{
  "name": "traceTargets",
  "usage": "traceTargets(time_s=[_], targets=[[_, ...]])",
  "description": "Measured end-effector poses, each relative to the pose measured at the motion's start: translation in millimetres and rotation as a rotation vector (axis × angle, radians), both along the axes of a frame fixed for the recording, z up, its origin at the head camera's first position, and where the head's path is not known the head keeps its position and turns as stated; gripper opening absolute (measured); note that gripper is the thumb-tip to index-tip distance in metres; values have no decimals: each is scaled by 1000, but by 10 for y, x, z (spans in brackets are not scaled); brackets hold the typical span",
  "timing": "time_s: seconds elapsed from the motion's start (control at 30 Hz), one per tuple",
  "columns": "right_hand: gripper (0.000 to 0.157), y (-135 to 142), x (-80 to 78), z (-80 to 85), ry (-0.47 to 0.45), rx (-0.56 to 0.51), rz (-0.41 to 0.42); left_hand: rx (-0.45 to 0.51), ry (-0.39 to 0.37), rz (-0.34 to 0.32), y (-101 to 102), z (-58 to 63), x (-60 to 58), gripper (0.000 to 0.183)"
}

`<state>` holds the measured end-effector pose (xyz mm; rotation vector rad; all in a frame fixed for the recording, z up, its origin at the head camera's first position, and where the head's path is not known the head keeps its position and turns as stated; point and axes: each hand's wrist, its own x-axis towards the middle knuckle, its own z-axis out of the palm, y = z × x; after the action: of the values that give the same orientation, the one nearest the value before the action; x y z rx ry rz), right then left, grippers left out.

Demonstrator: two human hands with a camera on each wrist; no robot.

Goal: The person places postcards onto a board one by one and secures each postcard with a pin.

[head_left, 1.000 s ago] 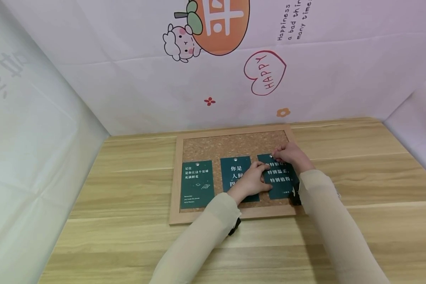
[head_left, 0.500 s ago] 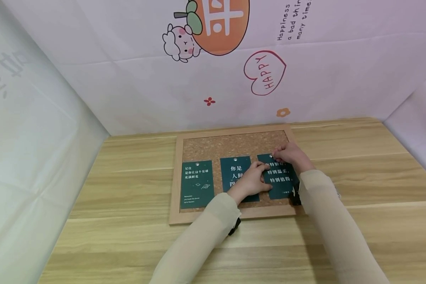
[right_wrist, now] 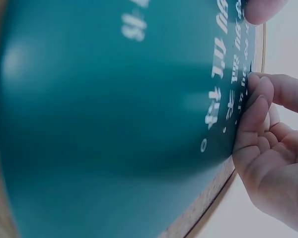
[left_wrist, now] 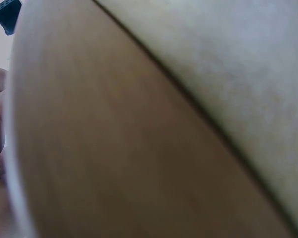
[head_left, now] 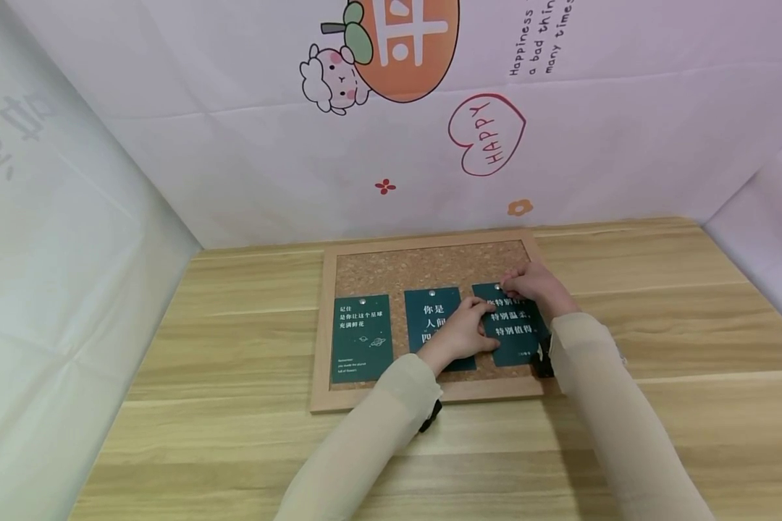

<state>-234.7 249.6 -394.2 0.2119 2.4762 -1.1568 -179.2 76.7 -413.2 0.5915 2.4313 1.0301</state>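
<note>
A dark green card [head_left: 513, 330] with white lettering lies on the right part of a wood-framed cork board [head_left: 391, 269]. My left hand [head_left: 459, 331] rests with spread fingers on its left edge, the forearm crossing the middle card [head_left: 423, 311]. At the card's top edge, my right hand [head_left: 536, 284] pinches a small silver thumbtack [head_left: 498, 286] between thumb and finger. In the right wrist view the green card [right_wrist: 104, 104] bows up, and the curled right fingers [right_wrist: 256, 116] touch its far end; the tack is hidden there. The left wrist view shows mostly the blurred wooden frame [left_wrist: 114, 139].
Another green card [head_left: 361, 340] is tacked at the board's left. The board lies on a wood-grain table [head_left: 234, 434], near a white printed cloth [head_left: 254, 166] at the back. A second white cloth [head_left: 72, 253] hangs along the left side.
Both hands stay in place. The right hand shifts very slightly at the top of the right card; the cards and board keep their positions.
</note>
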Motion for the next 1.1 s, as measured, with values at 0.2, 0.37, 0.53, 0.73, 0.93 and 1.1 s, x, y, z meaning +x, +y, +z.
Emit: traceTargets(time_s=[0.2, 0.37, 0.53, 0.73, 0.93, 1.1], targets=[[27, -2, -17, -17, 10, 0, 3, -12, 3, 2, -5, 1, -8, 60], [25, 6, -36, -16, 13, 5, 8, -15, -1, 0, 0, 9, -18, 60], [22, 14, -28, -13, 16, 17, 3, -6, -4, -7, -2, -17, -26, 60], [25, 17, -18, -25, 22, -15, -14, 4, -11, 22, 6, -20, -9, 57], [29, 43, -25, -37, -17, -138, -51, -33, -23, 47, 36, 72, 60, 52], [28, 58, -24, -20, -57, -270, -115, -68, -32, 19, 42, 150, 113, 50]])
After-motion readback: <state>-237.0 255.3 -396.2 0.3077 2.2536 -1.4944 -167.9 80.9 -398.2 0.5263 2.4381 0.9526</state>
